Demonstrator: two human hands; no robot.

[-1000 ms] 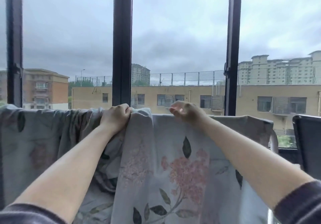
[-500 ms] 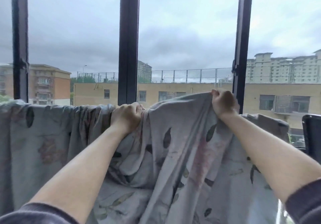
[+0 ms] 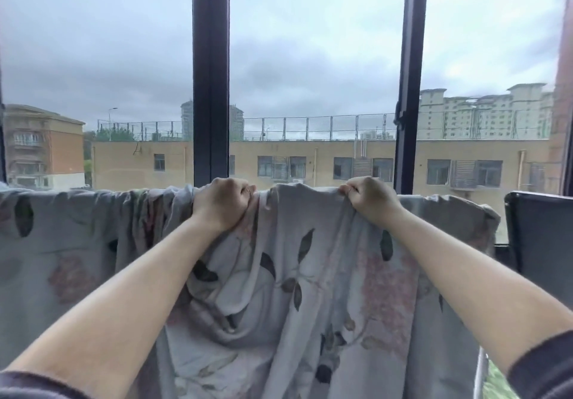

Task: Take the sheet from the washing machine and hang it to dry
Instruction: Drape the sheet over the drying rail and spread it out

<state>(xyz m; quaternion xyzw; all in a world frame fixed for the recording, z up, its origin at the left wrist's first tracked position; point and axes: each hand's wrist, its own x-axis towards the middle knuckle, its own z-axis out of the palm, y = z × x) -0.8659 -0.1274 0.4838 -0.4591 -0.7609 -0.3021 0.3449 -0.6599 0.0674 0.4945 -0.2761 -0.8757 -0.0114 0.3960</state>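
Head view: sheet (image 3: 310, 274) is hanging draped before the window frame (image 3: 210, 88), top edge running left-right. Left hand (image 3: 221, 203) and right hand (image 3: 369, 200) are each clenching that edge, fingers curled into cloth. Bunched folds are sitting just left of the left hand.

Whatever carries the sheet (image 3: 310, 274) along its top fold is covered by the cloth; cannot tell rail from line. Sheet runs off the left and bottom edges. Fingertips of left hand (image 3: 221, 203) and right hand (image 3: 369, 200) buried in bunched fabric. Dark panel (image 3: 539, 234) at far right cut by the edge; what it is, unclear. Left sleeve (image 3: 31, 387) and right sleeve (image 3: 548, 367) clipped at the bottom corners.
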